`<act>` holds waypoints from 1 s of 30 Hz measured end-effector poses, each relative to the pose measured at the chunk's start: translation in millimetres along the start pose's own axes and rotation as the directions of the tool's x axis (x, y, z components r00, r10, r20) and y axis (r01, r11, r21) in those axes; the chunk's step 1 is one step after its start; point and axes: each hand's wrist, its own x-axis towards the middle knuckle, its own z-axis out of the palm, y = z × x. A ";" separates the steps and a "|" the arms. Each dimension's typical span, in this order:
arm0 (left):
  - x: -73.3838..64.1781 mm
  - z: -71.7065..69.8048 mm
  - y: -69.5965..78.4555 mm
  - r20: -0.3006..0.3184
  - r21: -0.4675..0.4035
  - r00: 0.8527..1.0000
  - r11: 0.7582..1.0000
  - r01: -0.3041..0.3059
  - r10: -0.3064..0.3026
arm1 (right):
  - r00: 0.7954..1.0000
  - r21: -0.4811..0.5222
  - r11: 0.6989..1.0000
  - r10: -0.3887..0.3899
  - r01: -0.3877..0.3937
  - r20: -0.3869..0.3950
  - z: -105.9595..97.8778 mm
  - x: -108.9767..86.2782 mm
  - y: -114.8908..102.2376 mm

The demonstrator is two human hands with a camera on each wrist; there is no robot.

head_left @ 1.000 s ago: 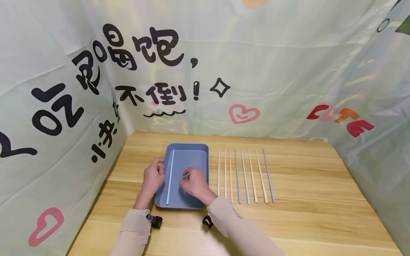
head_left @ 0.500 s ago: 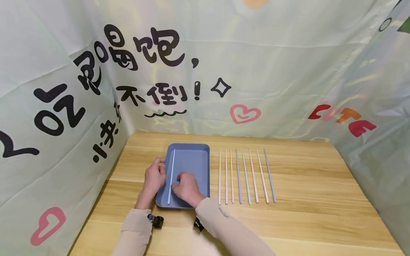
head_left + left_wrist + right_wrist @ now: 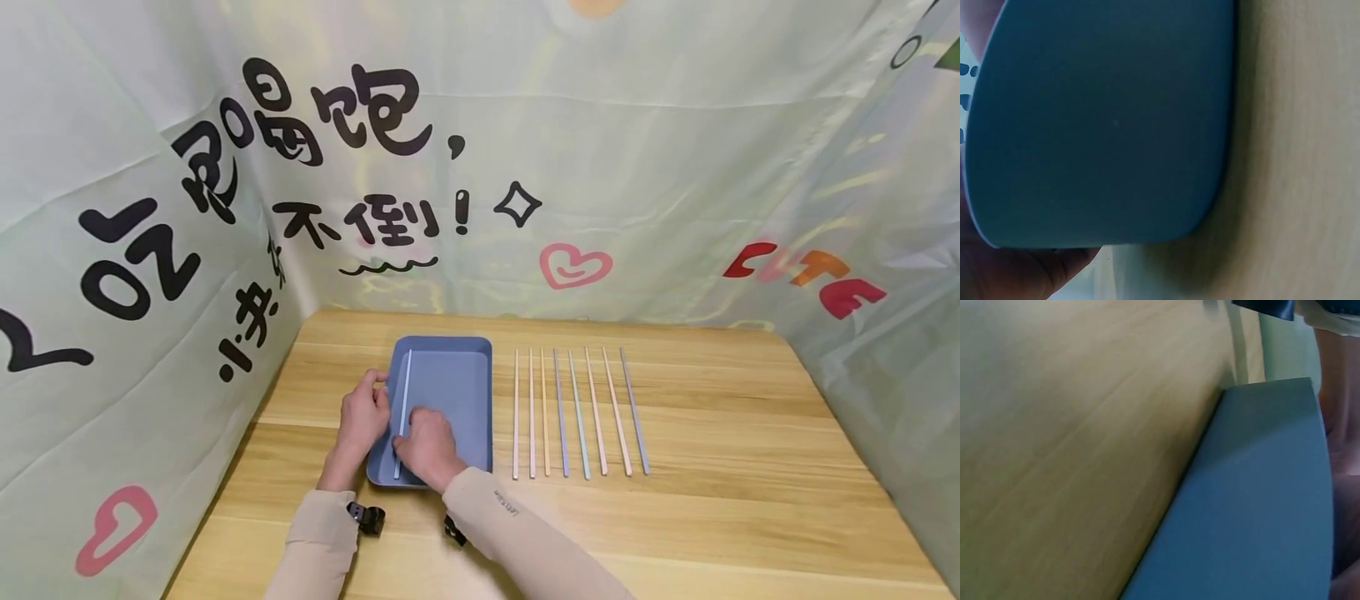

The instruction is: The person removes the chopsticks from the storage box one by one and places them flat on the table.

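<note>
A blue-grey tray [image 3: 480,400] lies on the table, with one pale blue chopstick [image 3: 406,387] lengthwise along its left side. My left hand [image 3: 362,421] holds the tray's left side, its thumb and forefinger at the rim. Over the lower part of the tray, my right hand [image 3: 429,446] has curled fingers and pinches the pale blue chopstick near its lower end; the fingertips cover a short stretch of it. The left wrist view is filled mostly by the tray's outer wall [image 3: 1110,125]. In the right wrist view, the tray's wall [image 3: 1241,500] hides most of the fingers.
Several pastel chopsticks [image 3: 577,412] lie side by side on the wooden table [image 3: 720,433], right of the tray. Printed cloth [image 3: 645,183] stands along the back and both sides of the table.
My right hand has moved left and down across the tray to the pale blue chopstick. The left hand has stayed at the tray's left edge, and the row of chopsticks has not changed.
</note>
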 end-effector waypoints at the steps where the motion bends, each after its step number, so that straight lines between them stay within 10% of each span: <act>1: 0.0 0.2 0.2 -0.004 -0.001 1.000 1.000 -0.004 0.004 | 1.000 -0.020 1.000 0.002 -0.002 -0.005 0.2 -0.1 -0.9; 30: -0.1 -1.1 1.8 0.046 0.014 0.998 0.999 0.048 -0.049 | 0.974 0.190 0.964 0.158 -0.188 0.164 -32.7 5.0 5.4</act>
